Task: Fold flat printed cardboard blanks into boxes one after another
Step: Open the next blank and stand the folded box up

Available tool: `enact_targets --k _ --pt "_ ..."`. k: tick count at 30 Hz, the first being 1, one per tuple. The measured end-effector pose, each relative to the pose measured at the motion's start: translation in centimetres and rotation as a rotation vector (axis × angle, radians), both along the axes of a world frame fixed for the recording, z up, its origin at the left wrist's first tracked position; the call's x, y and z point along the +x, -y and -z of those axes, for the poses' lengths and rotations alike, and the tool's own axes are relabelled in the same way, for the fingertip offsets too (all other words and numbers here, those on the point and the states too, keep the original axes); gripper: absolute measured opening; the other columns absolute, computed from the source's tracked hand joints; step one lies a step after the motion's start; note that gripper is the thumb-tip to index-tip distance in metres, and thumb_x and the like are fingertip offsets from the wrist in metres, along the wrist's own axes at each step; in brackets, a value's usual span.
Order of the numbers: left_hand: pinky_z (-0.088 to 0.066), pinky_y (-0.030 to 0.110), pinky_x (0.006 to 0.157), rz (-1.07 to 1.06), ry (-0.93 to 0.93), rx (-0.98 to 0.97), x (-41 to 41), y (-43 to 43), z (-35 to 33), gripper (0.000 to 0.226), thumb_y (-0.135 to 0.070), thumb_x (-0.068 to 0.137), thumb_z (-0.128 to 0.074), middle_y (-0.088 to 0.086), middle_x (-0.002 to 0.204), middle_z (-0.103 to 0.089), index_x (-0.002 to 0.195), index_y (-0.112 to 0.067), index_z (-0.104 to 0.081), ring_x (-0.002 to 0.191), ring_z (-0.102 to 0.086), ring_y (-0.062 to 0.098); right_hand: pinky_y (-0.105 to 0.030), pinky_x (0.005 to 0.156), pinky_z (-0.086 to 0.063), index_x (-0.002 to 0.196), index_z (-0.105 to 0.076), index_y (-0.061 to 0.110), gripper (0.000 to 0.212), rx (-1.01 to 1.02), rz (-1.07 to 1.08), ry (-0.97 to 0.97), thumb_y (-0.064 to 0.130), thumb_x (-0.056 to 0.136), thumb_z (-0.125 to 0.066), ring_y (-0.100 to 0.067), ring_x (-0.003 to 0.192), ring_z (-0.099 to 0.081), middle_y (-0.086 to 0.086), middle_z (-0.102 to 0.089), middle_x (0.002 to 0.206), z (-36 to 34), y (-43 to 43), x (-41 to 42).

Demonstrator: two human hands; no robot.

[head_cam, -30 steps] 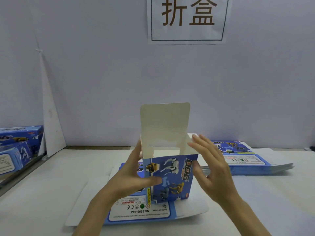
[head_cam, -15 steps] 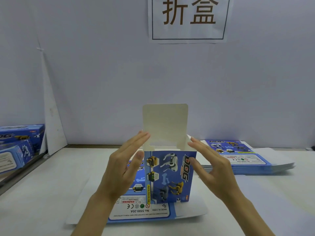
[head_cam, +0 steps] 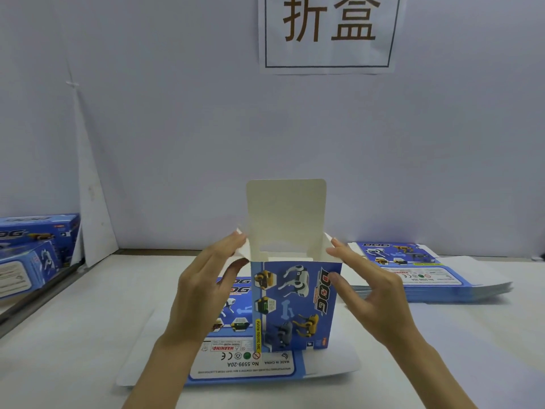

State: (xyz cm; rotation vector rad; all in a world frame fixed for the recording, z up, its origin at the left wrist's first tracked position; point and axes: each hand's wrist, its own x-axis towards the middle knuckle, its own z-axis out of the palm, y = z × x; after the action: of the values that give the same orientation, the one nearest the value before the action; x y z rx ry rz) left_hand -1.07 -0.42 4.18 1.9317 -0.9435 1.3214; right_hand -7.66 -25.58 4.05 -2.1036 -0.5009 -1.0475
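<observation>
Box (head_cam: 295, 305) upright on flat blank (head_cam: 236, 370) at counter (head_cam: 73, 335) centre, tuck lid (head_cam: 286, 214) standing, top open. Left hand (head_cam: 203, 293) off box front since a second ago, now raised level with right hand (head_cam: 371, 293). Both sets of fingers nearly straight, gripping nothing, tips touching splayed left flap (head_cam: 242, 250) and right flap (head_cam: 329, 246). Likely meaning: body erected, side flaps fold in next, then lid. Blank stack (head_cam: 427, 273) waits right, finished boxes (head_cam: 29, 255) left.
</observation>
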Motion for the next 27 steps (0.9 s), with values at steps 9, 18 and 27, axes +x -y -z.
enact_targets --k 9,18,27 --pt "-0.056 0.021 0.08 0.316 -0.45 -0.58 -2.8 5.4 3.5 0.032 -0.025 0.092 -0.048 -0.005 0.118 -0.065 0.123 -0.024 -0.052 0.109 -0.063 0.005 -0.019 0.058 -0.057 0.128 -0.048 0.038 0.042 0.408 -0.107 -0.073 0.027 0.087 -0.055 0.011 0.106 -0.059 0.044 -0.056 0.113 2.5 -1.9 0.5" --pt "-0.044 0.024 0.101 0.368 -0.732 -0.496 -1.4 5.3 3.9 0.105 -0.037 0.066 -0.085 -0.022 0.144 -0.034 0.145 -0.042 -0.015 0.129 -0.04 -0.004 -0.016 0.079 -0.054 0.127 -0.048 0.04 0.042 0.367 -0.059 -0.074 0.028 0.089 -0.062 0.003 0.115 -0.057 0.038 -0.056 0.122 1.5 -2.5 0.0" --pt "-0.047 0.009 0.063 0.358 -1.0 -0.358 -0.9 4.4 3.8 0.027 -0.049 0.076 -0.057 -0.021 0.072 -0.069 0.096 -0.032 -0.065 0.074 -0.064 -0.002 -0.032 0.098 -0.048 0.123 -0.048 0.04 0.039 0.256 0.061 -0.046 0.03 0.087 -0.058 -0.001 0.122 -0.05 0.025 -0.05 0.128 -0.3 -1.5 -0.3"
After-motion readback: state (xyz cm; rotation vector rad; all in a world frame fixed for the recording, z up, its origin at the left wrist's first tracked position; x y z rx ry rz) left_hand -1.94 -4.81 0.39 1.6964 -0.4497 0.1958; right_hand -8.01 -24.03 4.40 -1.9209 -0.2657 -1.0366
